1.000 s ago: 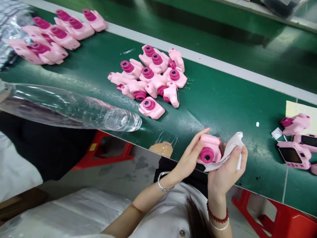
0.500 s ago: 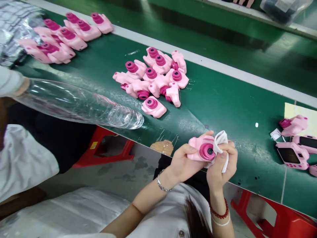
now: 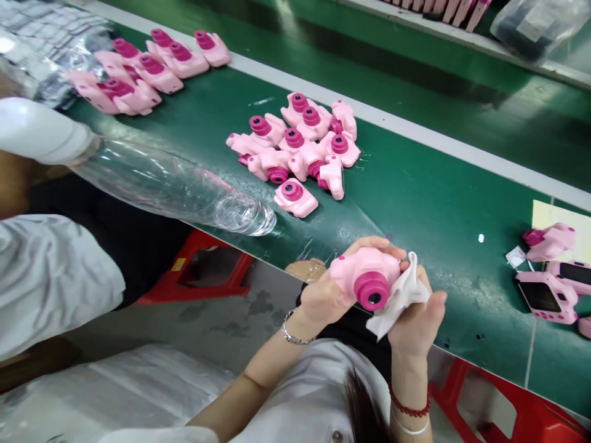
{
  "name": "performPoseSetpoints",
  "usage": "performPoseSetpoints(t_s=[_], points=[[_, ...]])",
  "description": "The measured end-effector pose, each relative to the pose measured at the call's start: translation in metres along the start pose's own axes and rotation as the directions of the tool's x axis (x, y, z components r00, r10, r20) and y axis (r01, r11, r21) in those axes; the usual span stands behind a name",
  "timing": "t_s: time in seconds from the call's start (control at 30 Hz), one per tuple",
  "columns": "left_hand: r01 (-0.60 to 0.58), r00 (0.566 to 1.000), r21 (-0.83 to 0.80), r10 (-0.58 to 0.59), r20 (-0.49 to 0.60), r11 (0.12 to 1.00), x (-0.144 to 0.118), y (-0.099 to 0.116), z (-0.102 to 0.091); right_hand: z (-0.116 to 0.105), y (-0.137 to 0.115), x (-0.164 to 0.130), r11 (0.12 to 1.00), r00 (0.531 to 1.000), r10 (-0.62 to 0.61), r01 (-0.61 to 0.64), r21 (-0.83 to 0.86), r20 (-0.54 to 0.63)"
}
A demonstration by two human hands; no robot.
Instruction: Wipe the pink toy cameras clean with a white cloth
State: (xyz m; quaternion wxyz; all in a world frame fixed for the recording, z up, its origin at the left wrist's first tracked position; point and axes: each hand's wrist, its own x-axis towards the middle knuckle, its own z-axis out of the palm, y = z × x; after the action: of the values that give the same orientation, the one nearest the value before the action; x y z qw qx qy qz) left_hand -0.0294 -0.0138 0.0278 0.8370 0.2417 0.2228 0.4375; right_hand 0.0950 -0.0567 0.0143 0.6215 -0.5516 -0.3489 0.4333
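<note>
One camera [image 3: 362,266], back unseen, is clasped in the left hand [image 3: 324,298] at the table [image 3: 434,197] edge. Cloth [image 3: 402,300] part-hides the right hand [image 3: 415,329]; I cannot tell its grip. Far right, another camera [image 3: 585,328] is cropped.

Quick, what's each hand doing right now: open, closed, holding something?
Left hand: closed around a pink camera.
Right hand: holding a white cloth beside the camera, thumb apart.
</note>
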Motion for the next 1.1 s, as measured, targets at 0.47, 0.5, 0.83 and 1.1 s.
performPoseSetpoints(t_s=[0.47,0.5,0.83,1.1], points=[[-0.063,0.989,-0.076,0.052,-0.141,0.995,0.002,-0.001,0.003,-0.004,-0.021,0.013,0.992,0.995,-0.001,0.013,0.123,-0.096],[-0.064,0.988,-0.070,0.054,-0.142,0.995,0.002,-0.001,0.004,-0.001,-0.025,0.016,0.986,0.996,-0.011,0.024,0.165,-0.083],[-0.111,0.988,-0.019,0.108,-0.110,0.994,0.001,-0.001,0.008,-0.001,-0.019,0.010,0.999,0.998,0.005,-0.002,0.039,-0.061],[-0.123,0.973,0.154,0.150,-0.177,0.980,0.002,-0.002,0.004,0.004,-0.037,0.034,0.807,0.893,-0.378,0.448,-0.385,0.245]])
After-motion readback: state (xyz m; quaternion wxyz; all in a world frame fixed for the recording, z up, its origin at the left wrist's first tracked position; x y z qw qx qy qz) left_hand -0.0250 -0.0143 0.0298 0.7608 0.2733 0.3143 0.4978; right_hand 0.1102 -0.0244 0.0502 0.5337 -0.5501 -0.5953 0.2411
